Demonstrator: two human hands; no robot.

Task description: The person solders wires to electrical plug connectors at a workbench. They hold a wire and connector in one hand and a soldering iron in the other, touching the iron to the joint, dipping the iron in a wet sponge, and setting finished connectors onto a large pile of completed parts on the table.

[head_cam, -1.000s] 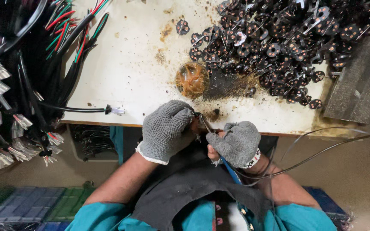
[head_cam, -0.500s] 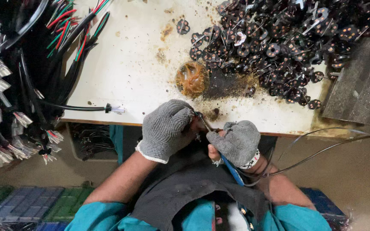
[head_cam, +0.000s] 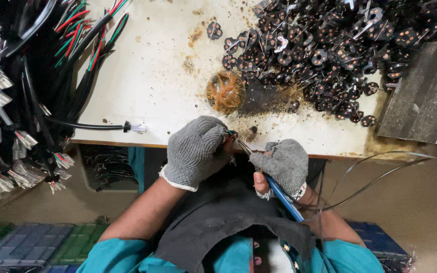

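Note:
My left hand (head_cam: 197,149), in a grey knit glove, is closed around a small wired part held at the near edge of the white table (head_cam: 153,86). My right hand (head_cam: 281,163), also gloved in grey, grips a soldering iron with a blue handle (head_cam: 282,197). Its metal tip (head_cam: 243,146) points up-left and meets the part at my left fingertips. Both hands hover just past the table's front edge, over my dark apron. The part itself is mostly hidden by my left fingers.
A brown flux blob (head_cam: 225,91) sits on the table just beyond my hands. A big pile of small black round parts (head_cam: 324,50) fills the top right. Bundles of black, red and green wires (head_cam: 21,86) hang at left. A grey slab (head_cam: 426,93) lies at right.

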